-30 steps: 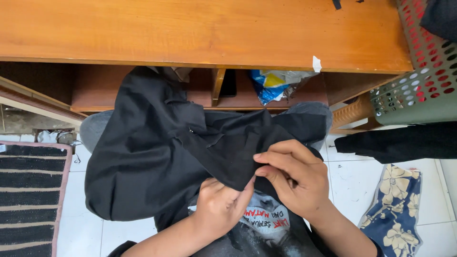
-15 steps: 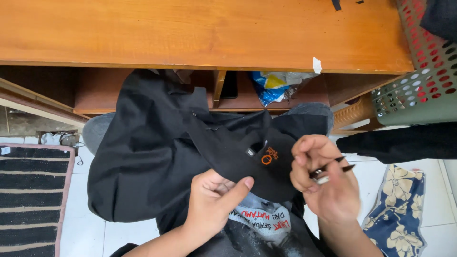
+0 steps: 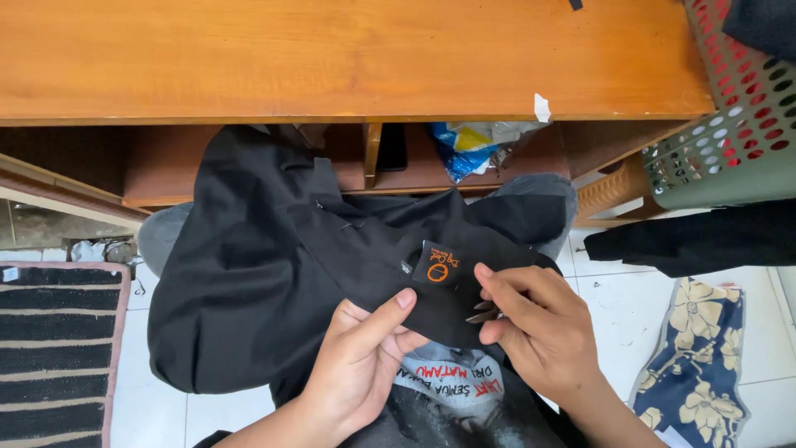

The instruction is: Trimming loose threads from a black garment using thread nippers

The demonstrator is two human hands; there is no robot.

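From my seat at the feed I look down on a crumpled black fabric garment [image 3: 249,282] lying across the lap, filling the middle of the view below the front edge of the orange-brown wooden table [image 3: 332,58]. My left hand [image 3: 365,365], at about six o'clock, has its fingers curled under the garment's near hem with the thumb pressed flat on top, so it is closed on the cloth. My right hand [image 3: 539,332], at about five o'clock, pinches a small dark metal tool [image 3: 483,314] between thumb and fingertips, its tips touching the hem; I cannot tell what kind of tool it is. Just at eleven o'clock from that hand, a small black sewn label with an orange ring mark [image 3: 438,265] sits on the garment. At two o'clock a green perforated plastic basket [image 3: 713,158] leans by the table; at four o'clock a blue floral cloth [image 3: 696,365] lies on the white tiled floor [image 3: 618,303]; at eight o'clock lies a black striped mat [image 3: 50,348].
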